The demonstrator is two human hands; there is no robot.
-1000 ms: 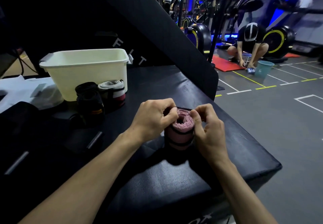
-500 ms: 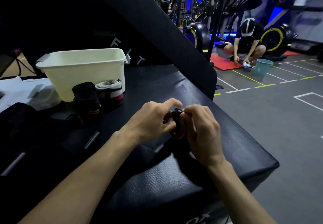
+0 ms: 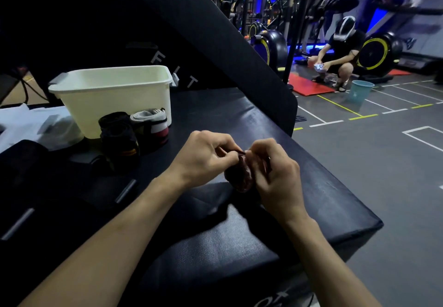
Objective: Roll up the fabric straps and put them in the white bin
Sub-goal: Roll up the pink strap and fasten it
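Above the black pad [image 3: 299, 163], rolled strap [image 3: 241, 175] between both hands' fingers [image 3: 227, 155].

A black padded desk [image 3: 299, 187] carries the things; on it stands a white bin [image 3: 115, 100]; touching the bin's front, a black rolled strap [image 3: 118, 136] and a grey-and-red rolled strap [image 3: 153, 124] stand side by side; white fabric [image 3: 28, 124] lies at left.
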